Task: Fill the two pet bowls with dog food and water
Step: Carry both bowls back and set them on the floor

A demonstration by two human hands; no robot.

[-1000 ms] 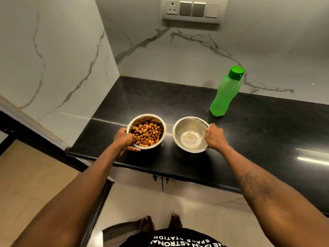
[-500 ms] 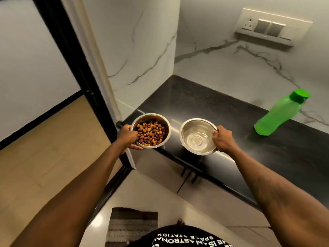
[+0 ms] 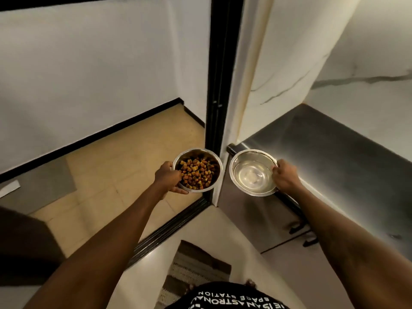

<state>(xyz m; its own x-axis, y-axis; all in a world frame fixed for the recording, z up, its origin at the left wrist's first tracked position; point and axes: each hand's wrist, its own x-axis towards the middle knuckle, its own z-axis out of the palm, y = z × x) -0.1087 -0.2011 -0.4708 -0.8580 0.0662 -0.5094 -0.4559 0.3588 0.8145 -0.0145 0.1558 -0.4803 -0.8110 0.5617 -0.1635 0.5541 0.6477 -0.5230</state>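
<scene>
The left hand [image 3: 168,177] is closed on the near-left rim of the food bowl [image 3: 197,170], thumb over the rim and fingers under the base. The right hand [image 3: 286,177] is closed on the right rim of the water bowl [image 3: 253,172] in the same way. Both steel bowls are held level in the air, side by side and apart. The food bowl is filled with brown kibble [image 3: 197,173] and is seen over the tan floor [image 3: 124,166], in front of a black door frame [image 3: 219,85]. The water bowl, with clear water in it, is held at the corner of the dark tabletop [image 3: 334,157]. A striped mat [image 3: 196,266] lies on the floor below.
</scene>
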